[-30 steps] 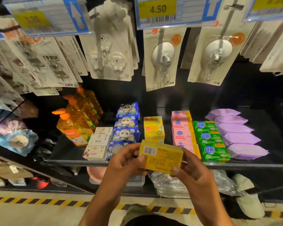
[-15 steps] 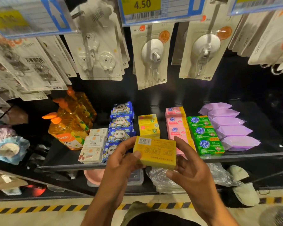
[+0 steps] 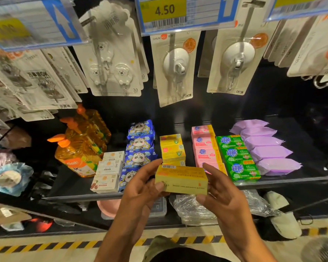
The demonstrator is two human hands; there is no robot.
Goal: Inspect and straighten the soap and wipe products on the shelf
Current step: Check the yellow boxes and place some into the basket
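A yellow soap box point(image 3: 182, 179) is held level in front of the shelf edge point(image 3: 292, 181). My left hand point(image 3: 142, 188) grips its left end with thumb on the front face. My right hand point(image 3: 219, 191) holds its right end between thumb and fingers. Behind it on the shelf runs a row of yellow soap boxes point(image 3: 171, 149). To the left lie blue panda wipe packs point(image 3: 140, 144) and white soap boxes point(image 3: 110, 168). To the right lie pink soaps point(image 3: 204, 146), green soaps point(image 3: 237, 156) and purple wipe packs point(image 3: 267, 146).
Orange pump bottles point(image 3: 80, 148) stand at the shelf's left. Hook packs point(image 3: 175, 69) hang above from pegs, under a 4.50 price tag point(image 3: 164, 10). A lower shelf holds a pink bowl point(image 3: 108, 207) and plastic-wrapped goods point(image 3: 191, 208). Striped tape point(image 3: 45, 246) marks the floor.
The yellow box has tipped so its long side edge faces me and its barcode face points up. The view has shifted slightly; both hands keep their hold.
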